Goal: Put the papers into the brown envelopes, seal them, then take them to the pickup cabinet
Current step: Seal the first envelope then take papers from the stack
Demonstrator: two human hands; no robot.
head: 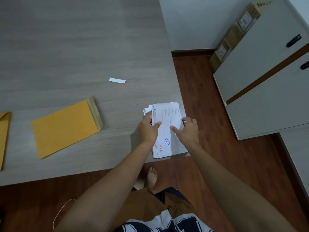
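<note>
Lying at the table's (83, 39) right near corner, the papers (167, 118) were gripped by both hands: left hand (148, 129) on their left edge, right hand (188, 131) on their right, thumbs on top. An envelope (65, 128) lay well left, another envelope (4, 136) at the frame's edge.

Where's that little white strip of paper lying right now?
In the head view, the white strip lies alone on the grey table, towards its middle, beyond the brown envelope and up-left of the paper stack.
</note>
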